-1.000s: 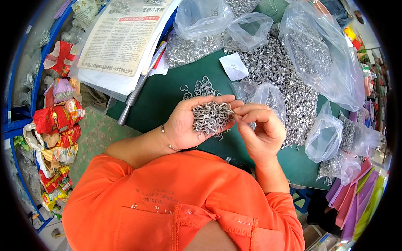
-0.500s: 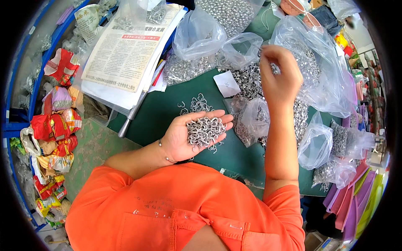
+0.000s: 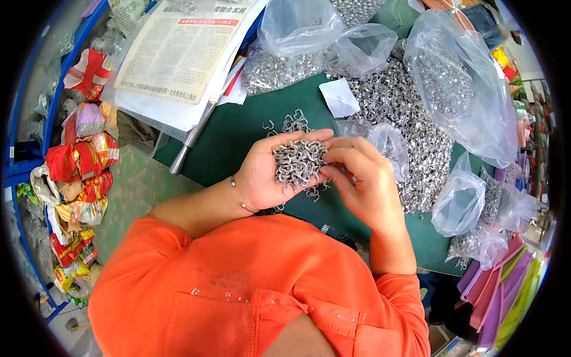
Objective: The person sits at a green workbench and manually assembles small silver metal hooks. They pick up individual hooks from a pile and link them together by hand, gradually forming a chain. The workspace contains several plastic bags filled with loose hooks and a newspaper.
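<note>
My left hand (image 3: 256,172) lies palm up with a heap of small curved silver metal hooks (image 3: 297,162) on its palm and fingers. My right hand (image 3: 372,178) meets the heap at its right edge, thumb and forefinger bent into a pinch beside the left fingertips. Whatever sits between those fingertips is too small to make out. More loose hooks (image 3: 296,122) lie on the green tabletop (image 3: 238,128) just beyond the left hand, and a few show beneath it. A clear bag (image 3: 389,146) stands behind my right hand.
A wide heap of small shiny metal pieces (image 3: 425,160) spreads to the right, with a white paper slip (image 3: 339,98) at its edge. Clear plastic bags (image 3: 300,27) line the back and right. A newspaper (image 3: 169,65) and a long slim tool (image 3: 191,140) lie left.
My right hand has come down and left from above the metal heap to the hooks in my left palm. The left hand still holds them; the view has shifted slightly.
</note>
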Action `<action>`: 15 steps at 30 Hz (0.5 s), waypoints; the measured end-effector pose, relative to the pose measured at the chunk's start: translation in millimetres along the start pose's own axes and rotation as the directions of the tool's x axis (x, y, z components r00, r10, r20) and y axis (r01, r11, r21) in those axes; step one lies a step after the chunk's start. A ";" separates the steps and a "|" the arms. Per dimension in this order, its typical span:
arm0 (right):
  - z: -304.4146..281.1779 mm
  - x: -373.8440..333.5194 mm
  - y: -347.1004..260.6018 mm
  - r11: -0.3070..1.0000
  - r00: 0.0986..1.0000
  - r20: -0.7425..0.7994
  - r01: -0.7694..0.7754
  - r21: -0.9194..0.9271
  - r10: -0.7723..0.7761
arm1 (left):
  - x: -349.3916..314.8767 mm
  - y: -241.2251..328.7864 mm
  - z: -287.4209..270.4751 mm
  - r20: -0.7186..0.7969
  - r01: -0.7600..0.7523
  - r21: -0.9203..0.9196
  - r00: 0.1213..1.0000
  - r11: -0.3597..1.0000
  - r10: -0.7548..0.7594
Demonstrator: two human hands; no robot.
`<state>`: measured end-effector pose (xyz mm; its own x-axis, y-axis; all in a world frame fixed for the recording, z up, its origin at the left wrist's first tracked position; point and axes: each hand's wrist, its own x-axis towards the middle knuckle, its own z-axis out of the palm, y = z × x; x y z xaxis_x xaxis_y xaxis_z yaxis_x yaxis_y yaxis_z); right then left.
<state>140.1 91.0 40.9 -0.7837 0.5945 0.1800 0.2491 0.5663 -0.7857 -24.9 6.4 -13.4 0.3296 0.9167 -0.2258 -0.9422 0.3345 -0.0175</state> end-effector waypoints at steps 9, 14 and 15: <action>9.3 1.2 4.8 0.981 0.979 -0.106 0.162 -0.110 -0.173 | 2.2 -3.5 12.4 -0.113 -0.011 -0.001 0.994 1.000 0.011; 11.8 2.5 1.2 0.984 0.978 -0.135 0.144 -0.109 -0.158 | 1.8 -2.3 7.3 -0.063 -0.008 -0.003 0.998 1.000 0.008; 11.6 3.1 -1.5 0.980 0.978 -0.121 0.154 -0.130 -0.170 | 1.9 -2.4 7.0 -0.063 -0.008 -0.005 0.998 1.000 0.007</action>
<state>130.7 85.4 35.8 -0.7401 0.5544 0.3808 0.1973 0.7202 -0.6651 -21.6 8.8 -7.0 0.3181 0.9035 -0.2872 -0.9451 0.3261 -0.0209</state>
